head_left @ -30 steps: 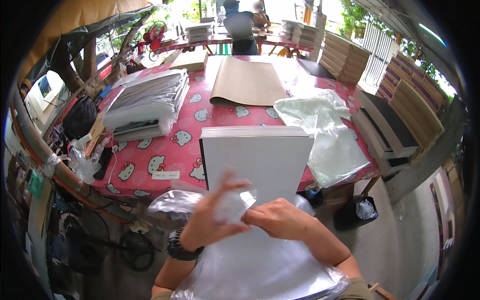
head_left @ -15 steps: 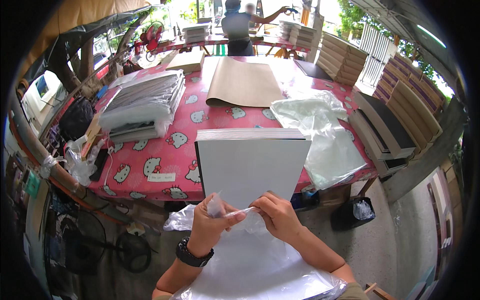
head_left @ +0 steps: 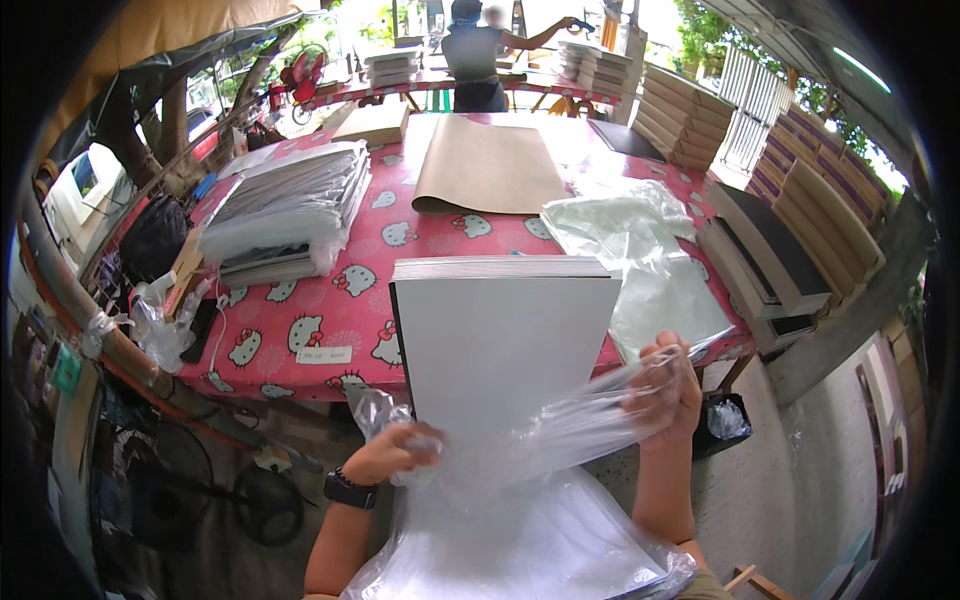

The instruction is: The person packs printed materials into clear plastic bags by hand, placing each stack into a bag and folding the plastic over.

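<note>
Left hand (head_left: 392, 453) at seven o'clock, right hand (head_left: 668, 395) at four, set apart so clear film (head_left: 580, 418) stretches; right fingers bent, left's too blurred to tell.

We count one white-faced block of sheets (head_left: 505, 350). Nearer to us than this block, there are two hands, one left hand (head_left: 392, 455) and one right hand (head_left: 668, 390), with one wristwatch (head_left: 350, 490). Beyond the block we count one brown sheet (head_left: 490, 168); to its left, one white label (head_left: 325, 355); to its right, one waste bin (head_left: 718, 446).
</note>
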Demonstrator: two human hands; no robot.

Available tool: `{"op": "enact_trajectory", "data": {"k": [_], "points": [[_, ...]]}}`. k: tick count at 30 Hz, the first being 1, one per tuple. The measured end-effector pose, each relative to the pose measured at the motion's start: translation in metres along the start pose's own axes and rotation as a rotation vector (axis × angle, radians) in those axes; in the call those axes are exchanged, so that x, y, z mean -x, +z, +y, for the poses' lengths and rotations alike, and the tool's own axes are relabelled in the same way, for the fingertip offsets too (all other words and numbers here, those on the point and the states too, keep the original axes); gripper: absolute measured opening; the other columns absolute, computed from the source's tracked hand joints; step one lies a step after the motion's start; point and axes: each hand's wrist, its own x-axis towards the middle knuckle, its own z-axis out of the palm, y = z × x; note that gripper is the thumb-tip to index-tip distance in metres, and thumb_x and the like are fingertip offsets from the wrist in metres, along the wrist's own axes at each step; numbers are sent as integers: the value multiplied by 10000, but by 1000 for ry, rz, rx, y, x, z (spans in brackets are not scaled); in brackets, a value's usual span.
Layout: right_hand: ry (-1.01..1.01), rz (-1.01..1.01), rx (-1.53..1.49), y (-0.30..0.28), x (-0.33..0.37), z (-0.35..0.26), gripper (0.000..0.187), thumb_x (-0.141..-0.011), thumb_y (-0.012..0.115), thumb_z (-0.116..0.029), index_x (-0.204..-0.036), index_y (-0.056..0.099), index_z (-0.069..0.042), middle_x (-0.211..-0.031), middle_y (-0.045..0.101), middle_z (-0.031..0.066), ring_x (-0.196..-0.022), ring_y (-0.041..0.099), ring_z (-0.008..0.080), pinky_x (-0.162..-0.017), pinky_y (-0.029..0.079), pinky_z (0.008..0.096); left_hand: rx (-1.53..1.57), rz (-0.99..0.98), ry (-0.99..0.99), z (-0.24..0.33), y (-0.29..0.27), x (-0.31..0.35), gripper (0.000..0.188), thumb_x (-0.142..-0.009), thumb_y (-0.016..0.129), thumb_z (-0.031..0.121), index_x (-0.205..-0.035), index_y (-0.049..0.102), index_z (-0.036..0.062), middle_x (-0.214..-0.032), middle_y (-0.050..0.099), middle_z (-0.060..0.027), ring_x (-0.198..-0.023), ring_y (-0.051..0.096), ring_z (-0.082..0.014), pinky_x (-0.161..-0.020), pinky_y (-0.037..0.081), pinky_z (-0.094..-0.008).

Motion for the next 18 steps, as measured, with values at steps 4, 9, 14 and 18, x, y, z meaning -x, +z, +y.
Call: {"op": "enact_trajectory", "data": {"k": [4,9,14,18], "points": [[233,-173,885,-4,-1,28,134,-863,479,-172,-876,501,-40,-631,513,25,-467,436,62,-368,345,189,370,454,484,57,6,18,406,-683,692,142,-1037,526,33,-956,545,-35,-573,435,-43,-510,382,-203],[141,-348,1272,21,-7,54,118,-819,552,-100,-811,571,16,-624,572,11,-495,477,45,-444,379,179,-416,128,820,88,61,7,354,-709,682,173,-988,518,29,-919,517,-60,-522,440,-74,-474,382,-204],[755,-778,1235,7,-7,29,130,-755,635,-120,-739,581,-3,-606,561,29,-536,502,97,-494,398,238,1032,-63,646,67,49,35,167,-839,458,197,-876,516,46,-868,509,-79,-593,511,-127,-539,437,-247],[961,-1066,736,-28,16,51,162,-761,635,-136,-780,589,18,-652,585,63,-595,535,119,-541,417,257,1131,599,652,69,25,38,283,-854,445,249,-984,500,3,-856,559,-65,-722,538,-138,-647,453,-265]]}}
